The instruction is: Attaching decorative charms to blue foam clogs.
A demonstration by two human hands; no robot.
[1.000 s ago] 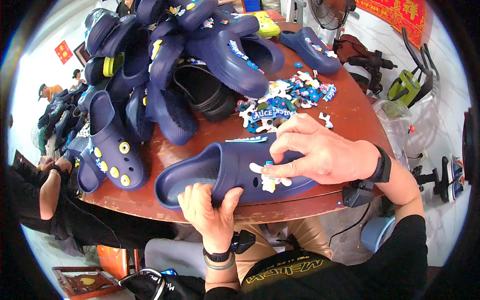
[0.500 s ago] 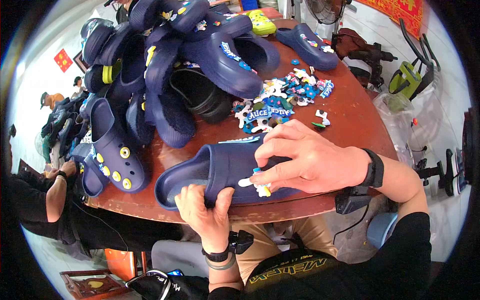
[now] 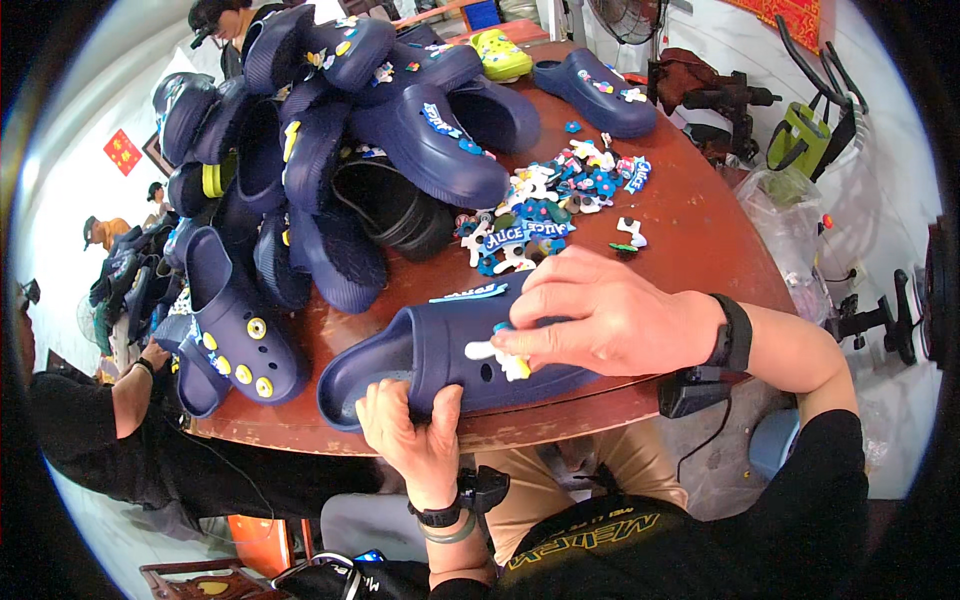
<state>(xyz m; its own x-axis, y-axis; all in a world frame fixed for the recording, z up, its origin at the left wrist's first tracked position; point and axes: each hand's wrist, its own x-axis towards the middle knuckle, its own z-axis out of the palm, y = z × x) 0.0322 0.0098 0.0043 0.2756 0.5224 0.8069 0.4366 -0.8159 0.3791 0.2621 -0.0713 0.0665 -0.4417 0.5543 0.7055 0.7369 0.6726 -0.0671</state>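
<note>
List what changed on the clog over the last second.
The right hand slid left along the navy foam clog, from over its right end to over its middle, with fingertips pressing a white and yellow charm on its top. The left hand kept gripping the clog's near edge; the heap of navy clogs stayed put.

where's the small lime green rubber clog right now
In the head view, the lime green rubber clog sits at the far side of the round wooden table, behind the pile of navy clogs.

Left hand [image 3: 415, 435] gripping, right hand [image 3: 610, 315] pressing
</note>
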